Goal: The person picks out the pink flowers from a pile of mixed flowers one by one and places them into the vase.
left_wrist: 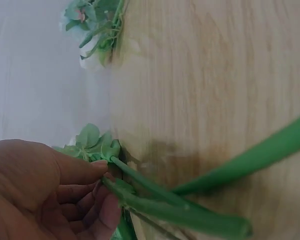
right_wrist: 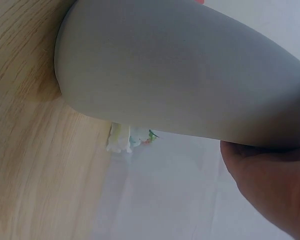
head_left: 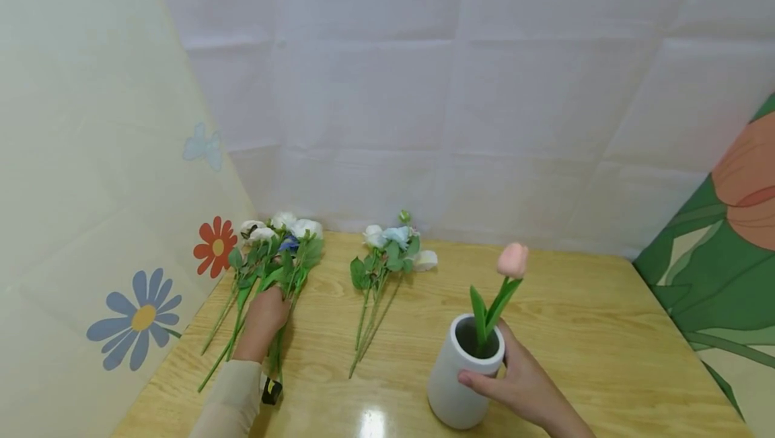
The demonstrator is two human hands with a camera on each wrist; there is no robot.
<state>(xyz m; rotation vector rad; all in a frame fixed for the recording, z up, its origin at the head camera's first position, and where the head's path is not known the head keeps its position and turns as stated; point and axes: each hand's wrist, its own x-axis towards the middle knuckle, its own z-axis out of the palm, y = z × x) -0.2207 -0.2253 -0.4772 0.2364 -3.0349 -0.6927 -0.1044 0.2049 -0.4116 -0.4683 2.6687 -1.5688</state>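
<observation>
A white vase (head_left: 458, 384) stands on the table with one pink tulip (head_left: 512, 261) upright in it. My right hand (head_left: 525, 379) grips the vase near its rim, thumb at the front; the right wrist view shows the vase's side (right_wrist: 180, 70) filling much of the frame. At the left lies a pile of artificial flowers (head_left: 307, 228) with white and blue heads. Over their stems is my left hand (head_left: 266, 313); in the left wrist view its thumb and fingers pinch a green stem (left_wrist: 185, 212). Which flower that stem belongs to is hidden.
A smaller bunch of flowers (head_left: 396, 235), white and pale blue, lies at the table's back middle, stems toward me. The wooden table (head_left: 581, 330) meets a white cloth backdrop (head_left: 375, 101) behind. Printed panels with flowers (head_left: 143, 317) stand at both sides.
</observation>
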